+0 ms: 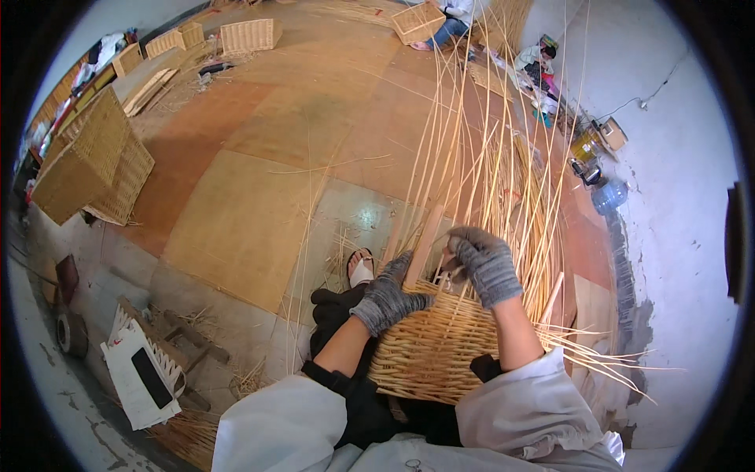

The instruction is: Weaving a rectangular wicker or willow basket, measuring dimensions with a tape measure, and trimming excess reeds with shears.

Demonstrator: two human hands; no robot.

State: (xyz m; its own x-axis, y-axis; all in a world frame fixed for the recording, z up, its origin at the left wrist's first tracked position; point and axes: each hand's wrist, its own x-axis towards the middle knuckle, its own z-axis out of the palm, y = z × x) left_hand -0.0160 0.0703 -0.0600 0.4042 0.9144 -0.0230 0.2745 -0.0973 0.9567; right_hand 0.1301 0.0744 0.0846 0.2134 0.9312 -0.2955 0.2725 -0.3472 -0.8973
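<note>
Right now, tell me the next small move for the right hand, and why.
Perhaps bend one of the long strands inward with the right hand: it sits close to the edge of the wicker piece, where the left hand rests and strands stick out.

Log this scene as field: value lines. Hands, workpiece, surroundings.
left hand: gray glove, on the woven basket near its upper edge, against a wooden slat
right hand: gray glove, fingers curled above the weave; grip unclear
long canes: beyond and right of the workpiece
far left: wicker box on the floor
right wall: blue plastic jug
</note>
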